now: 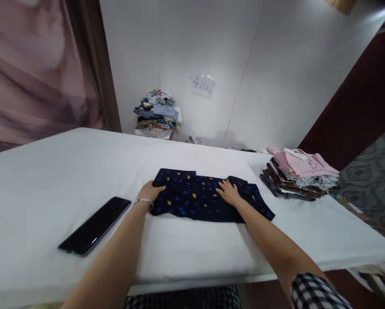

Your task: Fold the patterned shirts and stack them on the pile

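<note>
A dark navy garment with blue and yellow spots (189, 201) lies folded in a long strip on the white-covered table. At its left end is my left hand (149, 192), its thumb over the cloth and its other fingers mostly hidden at the edge; it grips that end. A silver bracelet (145, 201) circles the left wrist. My right hand (229, 194) rests flat on the garment right of its middle, fingers spread, holding nothing. The kind of garment cannot be told from its folded shape.
A black phone (97, 225) lies left of my left forearm. Folded clothes topped with pink (304, 163) are stacked at the right. Another clothes pile (158, 111) stands beyond the far edge, by the wall. A handwritten paper (203, 86) hangs on the wall.
</note>
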`<state>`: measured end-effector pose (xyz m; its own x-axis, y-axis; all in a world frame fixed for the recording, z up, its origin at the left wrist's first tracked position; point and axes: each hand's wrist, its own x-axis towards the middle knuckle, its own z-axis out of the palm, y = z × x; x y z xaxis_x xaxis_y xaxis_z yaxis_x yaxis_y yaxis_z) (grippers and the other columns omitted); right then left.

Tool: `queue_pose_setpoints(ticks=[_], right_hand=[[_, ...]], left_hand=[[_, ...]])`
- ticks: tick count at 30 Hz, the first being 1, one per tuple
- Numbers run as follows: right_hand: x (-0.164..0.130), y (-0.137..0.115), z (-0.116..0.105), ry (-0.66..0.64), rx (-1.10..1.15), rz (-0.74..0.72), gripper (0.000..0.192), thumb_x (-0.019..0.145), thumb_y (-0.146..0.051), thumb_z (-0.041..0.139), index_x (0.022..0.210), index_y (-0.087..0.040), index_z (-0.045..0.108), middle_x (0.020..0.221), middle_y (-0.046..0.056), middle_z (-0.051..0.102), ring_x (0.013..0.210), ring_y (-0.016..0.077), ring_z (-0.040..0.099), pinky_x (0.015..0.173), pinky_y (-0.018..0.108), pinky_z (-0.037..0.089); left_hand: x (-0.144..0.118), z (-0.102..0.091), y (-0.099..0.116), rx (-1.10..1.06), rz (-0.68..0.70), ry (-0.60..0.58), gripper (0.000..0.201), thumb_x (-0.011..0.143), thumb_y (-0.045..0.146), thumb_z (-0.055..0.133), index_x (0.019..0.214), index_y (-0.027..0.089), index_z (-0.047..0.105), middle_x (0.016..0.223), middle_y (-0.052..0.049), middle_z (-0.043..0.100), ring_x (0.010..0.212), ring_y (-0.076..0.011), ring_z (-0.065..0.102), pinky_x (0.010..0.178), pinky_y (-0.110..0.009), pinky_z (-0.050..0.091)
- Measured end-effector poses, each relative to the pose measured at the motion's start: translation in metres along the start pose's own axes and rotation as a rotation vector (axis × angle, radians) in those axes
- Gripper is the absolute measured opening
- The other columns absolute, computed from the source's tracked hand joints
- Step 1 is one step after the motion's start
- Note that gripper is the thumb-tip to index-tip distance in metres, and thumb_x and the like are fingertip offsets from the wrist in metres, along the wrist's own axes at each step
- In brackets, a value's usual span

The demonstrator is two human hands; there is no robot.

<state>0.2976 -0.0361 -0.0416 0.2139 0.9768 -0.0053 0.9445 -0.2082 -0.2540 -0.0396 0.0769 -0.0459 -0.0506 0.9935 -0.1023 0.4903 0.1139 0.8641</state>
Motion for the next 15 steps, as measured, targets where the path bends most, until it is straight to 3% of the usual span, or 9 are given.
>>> queue_pose_setpoints(ticks=[2,5,7,10,12,15], right_hand=[[-0.003,-0.018,-0.004,0.11,0.134,-0.053,0.052,0.096,-0.04,0.042,0.143,-0.02,0.047,0.154,0.012,0.037,0.147,0.026,0.023,0.118,0.053,0.012],[-0.012,-0.063,-0.002,0.204,0.592,-0.195,0.055,0.091,-0.042,0.051,0.143,-0.024,0.048,0.152,0.008,0.042,0.142,0.0219,0.035,0.117,0.042,0.026],[-0.02,-0.095,0.006,0.124,0.907,-0.219,0.062,0.087,-0.046,0.056,0.145,-0.027,0.044,0.152,0.006,0.042,0.138,0.0218,0.041,0.113,0.04,0.035],[-0.03,-0.128,0.019,-0.05,1.19,-0.079,0.068,0.083,-0.044,0.063,0.145,-0.026,0.044,0.15,0.008,0.044,0.136,0.024,0.045,0.111,0.041,0.038],[-0.035,-0.138,0.022,-0.111,1.269,0.009,0.065,0.08,-0.037,0.067,0.141,-0.026,0.049,0.148,0.009,0.046,0.137,0.0247,0.043,0.112,0.043,0.036],[-0.043,-0.138,0.02,-0.122,1.357,0.018,0.06,0.078,-0.031,0.069,0.137,-0.027,0.053,0.147,0.009,0.047,0.139,0.0243,0.041,0.112,0.043,0.036]], left_hand=[[-0.002,-0.001,0.0,-0.061,-0.021,-0.014,0.046,0.062,0.038,0.079,0.1,0.017,0.066,0.094,-0.013,0.074,0.087,-0.0302,0.071,0.074,-0.038,0.056],[-0.009,-0.004,0.004,-0.175,-0.068,-0.051,0.057,0.063,0.048,0.078,0.108,0.017,0.065,0.101,-0.014,0.074,0.091,-0.0299,0.071,0.075,-0.038,0.057],[-0.015,-0.008,0.007,-0.225,-0.083,-0.083,0.065,0.065,0.054,0.076,0.116,0.017,0.062,0.106,-0.014,0.073,0.092,-0.0289,0.071,0.075,-0.037,0.057],[-0.023,-0.015,0.009,-0.256,-0.046,-0.163,0.073,0.065,0.049,0.078,0.128,0.018,0.055,0.112,-0.014,0.071,0.093,-0.0276,0.07,0.076,-0.036,0.058],[-0.026,-0.018,0.009,-0.227,0.011,-0.2,0.074,0.065,0.037,0.079,0.132,0.02,0.052,0.112,-0.012,0.072,0.094,-0.0266,0.07,0.078,-0.036,0.057],[-0.028,-0.021,0.009,-0.099,0.046,-0.171,0.071,0.068,0.022,0.074,0.135,0.019,0.05,0.106,-0.01,0.073,0.093,-0.0245,0.07,0.083,-0.035,0.055]])
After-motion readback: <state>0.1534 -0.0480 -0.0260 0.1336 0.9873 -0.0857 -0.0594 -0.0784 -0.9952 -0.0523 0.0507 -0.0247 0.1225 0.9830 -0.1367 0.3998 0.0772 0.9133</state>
